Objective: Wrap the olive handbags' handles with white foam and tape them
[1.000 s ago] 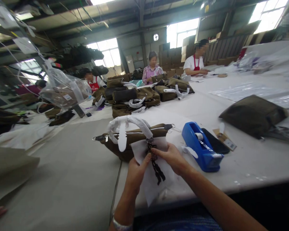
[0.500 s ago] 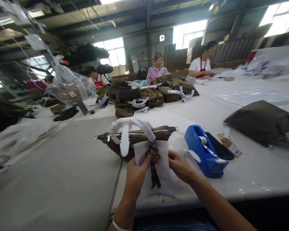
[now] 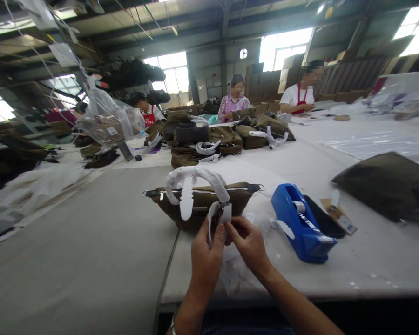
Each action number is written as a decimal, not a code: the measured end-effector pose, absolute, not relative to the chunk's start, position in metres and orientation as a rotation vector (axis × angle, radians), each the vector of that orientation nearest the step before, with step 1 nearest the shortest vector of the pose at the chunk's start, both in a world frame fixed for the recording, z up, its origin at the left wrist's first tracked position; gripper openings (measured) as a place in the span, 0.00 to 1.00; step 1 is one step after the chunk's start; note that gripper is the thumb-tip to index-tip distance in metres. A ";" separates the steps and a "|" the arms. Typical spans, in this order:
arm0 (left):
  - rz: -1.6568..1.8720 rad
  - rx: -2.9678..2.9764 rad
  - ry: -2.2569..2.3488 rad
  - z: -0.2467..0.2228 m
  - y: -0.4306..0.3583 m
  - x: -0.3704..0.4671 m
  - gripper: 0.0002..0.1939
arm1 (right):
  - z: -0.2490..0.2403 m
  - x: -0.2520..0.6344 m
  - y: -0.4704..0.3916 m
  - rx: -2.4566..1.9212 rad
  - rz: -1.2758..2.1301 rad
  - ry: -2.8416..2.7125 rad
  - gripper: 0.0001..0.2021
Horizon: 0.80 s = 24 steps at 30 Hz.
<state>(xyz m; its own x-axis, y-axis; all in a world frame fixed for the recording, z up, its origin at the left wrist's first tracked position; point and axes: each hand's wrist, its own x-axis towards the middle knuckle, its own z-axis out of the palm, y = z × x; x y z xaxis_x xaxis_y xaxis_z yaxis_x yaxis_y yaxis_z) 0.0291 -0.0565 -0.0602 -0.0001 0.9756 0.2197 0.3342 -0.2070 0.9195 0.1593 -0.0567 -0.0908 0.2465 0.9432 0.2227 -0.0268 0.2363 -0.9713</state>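
An olive handbag (image 3: pixel 176 209) with a silver zip stands upright at the table's front, its handle (image 3: pixel 209 177) wrapped in white. From the handle's right end hangs a dark charm (image 3: pixel 216 217), mostly hidden inside a curled white wrapping sheet (image 3: pixel 226 213). My left hand (image 3: pixel 206 253) grips the sheet from the left, thumb in front. Fingers of my right hand (image 3: pixel 249 244) pinch the sheet's right edge, close to the left thumb. A white serrated strap (image 3: pixel 186 197) dangles in front of the bag.
Right of my hands stands a blue tape dispenser (image 3: pixel 300 228), beside a dark flat item and a tan tag (image 3: pixel 342 218). Another dark olive bag (image 3: pixel 384 184) lies farther right. Several bags (image 3: pixel 206 139) are piled ahead. Co-workers are across the table.
The white sheet, flat behind the charm before, is now curled around it and covers its tassel. My right hand has moved in toward the left one.
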 end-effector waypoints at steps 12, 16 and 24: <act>1.116 2.036 1.607 -0.067 -0.057 0.031 0.29 | -0.078 0.152 -0.045 -1.210 0.832 -1.128 0.21; 1.103 2.091 1.720 -0.073 -0.062 0.042 0.30 | -0.080 0.143 -0.046 -1.245 0.719 -1.097 0.19; 1.065 2.285 1.811 -0.072 -0.063 0.047 0.30 | -0.073 0.153 -0.055 -1.220 0.519 -1.350 0.18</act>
